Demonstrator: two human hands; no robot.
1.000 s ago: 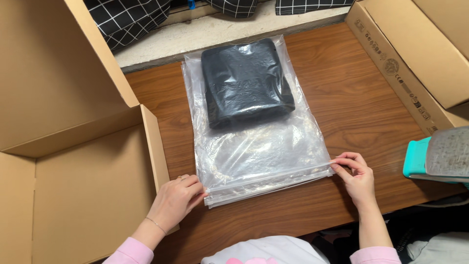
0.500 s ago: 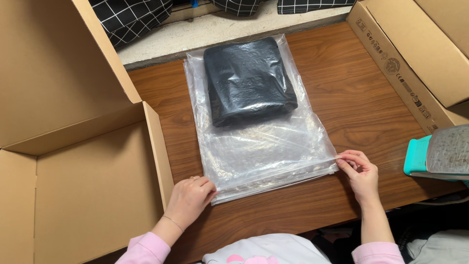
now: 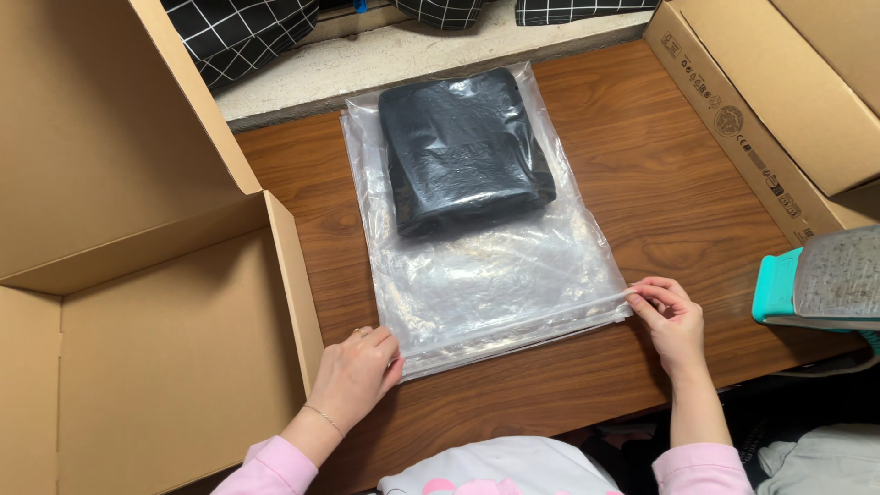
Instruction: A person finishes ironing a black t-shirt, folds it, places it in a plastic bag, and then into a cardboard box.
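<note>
While your left hand [image 3: 356,374] has slid inward along the bag [image 3: 486,275] seal, fingers flat on its near-left corner; right hand [image 3: 672,316] still pinches near-right corner. Seal being closed.

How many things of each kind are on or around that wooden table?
Clear plastic zip bag: 1
Folded black garment inside the bag: 1
Open cardboard boxes, left and right: 2
Teal-edged tool at the right: 1
Hands on the bag's near edge, left and right: 2
Total: 7
</note>
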